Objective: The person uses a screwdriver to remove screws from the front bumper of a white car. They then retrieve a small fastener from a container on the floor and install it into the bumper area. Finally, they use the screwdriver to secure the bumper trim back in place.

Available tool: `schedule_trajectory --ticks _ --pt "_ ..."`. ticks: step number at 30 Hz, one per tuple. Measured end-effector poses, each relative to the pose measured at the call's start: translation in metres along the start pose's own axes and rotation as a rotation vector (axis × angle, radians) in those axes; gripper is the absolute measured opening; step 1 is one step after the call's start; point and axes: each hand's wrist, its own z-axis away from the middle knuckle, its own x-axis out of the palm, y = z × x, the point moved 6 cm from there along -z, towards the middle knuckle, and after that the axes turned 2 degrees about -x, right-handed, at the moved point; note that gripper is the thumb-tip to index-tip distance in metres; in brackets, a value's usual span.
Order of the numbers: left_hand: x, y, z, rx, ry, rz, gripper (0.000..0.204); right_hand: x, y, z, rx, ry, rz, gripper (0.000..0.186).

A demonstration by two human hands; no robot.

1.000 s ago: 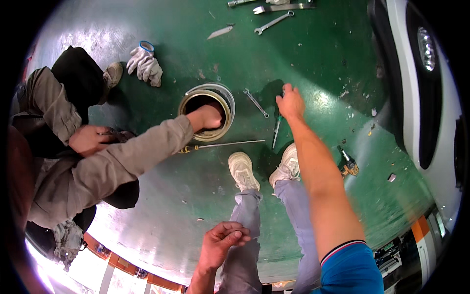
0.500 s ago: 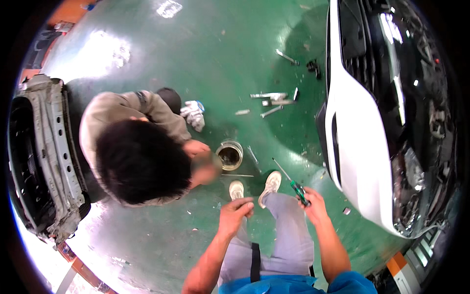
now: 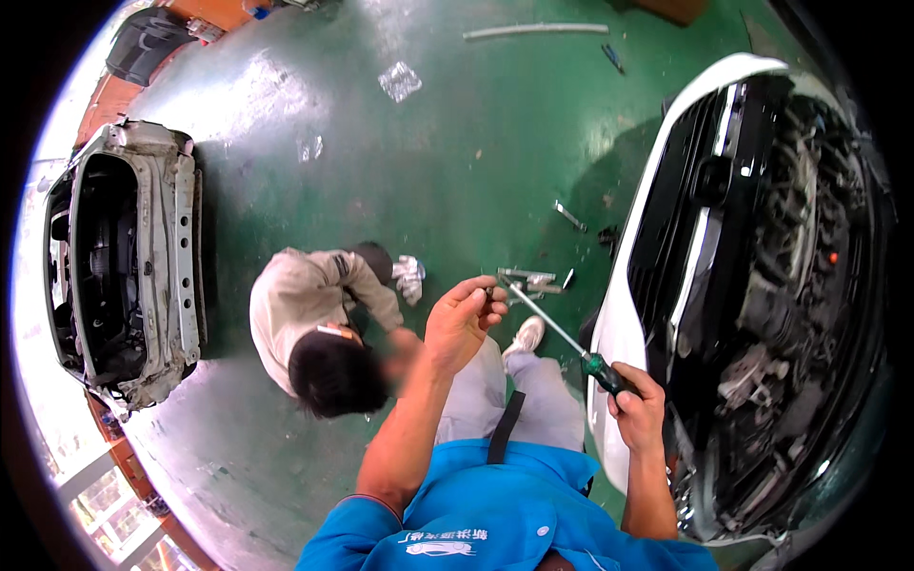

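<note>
My right hand (image 3: 638, 407) is wrapped round the black end of a screwdriver (image 3: 598, 367) with a green and black handle. Its long metal shaft slants up and left, the tip close beside my left hand (image 3: 457, 328). Thumb and fingers of that left hand pinch a small dark piece (image 3: 489, 292), too small to name. Whether the screwdriver tip touches this piece I cannot tell. Below and beyond the shaft, on the green floor, lie several metal hand tools (image 3: 533, 280).
A person in a beige top (image 3: 300, 285) crouches at left, near white gloves (image 3: 409, 278). A white car front (image 3: 628, 314) with an exposed engine bay stands close on the right. A stripped car body section (image 3: 162, 257) is at far left. A long pale strip (image 3: 535, 29) lies far ahead.
Both hands have come up and closer together, bringing the screwdriver tip beside my left fingers. The view has tilted up, taking in more of the engine bay and far floor.
</note>
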Motion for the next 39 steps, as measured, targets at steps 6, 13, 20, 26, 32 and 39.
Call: schedule_trajectory --ticks 6,13,20,26,32,39 --pt "0.055 0.083 -0.083 0.057 -0.132 0.008 0.018 0.010 -0.102 -0.097 -0.090 0.002 0.258 0.052" --pt "0.115 0.205 -0.225 0.024 -0.237 -0.173 0.018 0.055 -0.191 -0.243 -0.112 0.014 0.306 0.047" --pt "0.201 0.291 -0.335 -0.082 -0.326 -0.321 0.020 0.075 -0.275 -0.321 -0.158 0.098 0.309 0.046" --pt "0.272 0.305 -0.418 -0.108 -0.366 -0.345 0.029 0.050 -0.305 -0.389 -0.166 0.161 0.156 0.046" --pt "0.342 0.311 -0.504 -0.118 -0.393 -0.275 0.031 0.001 -0.348 -0.477 -0.159 0.154 -0.022 0.047" --pt "0.448 0.313 -0.594 -0.124 -0.478 -0.155 0.027 -0.054 -0.437 -0.561 -0.212 0.127 -0.056 0.047"
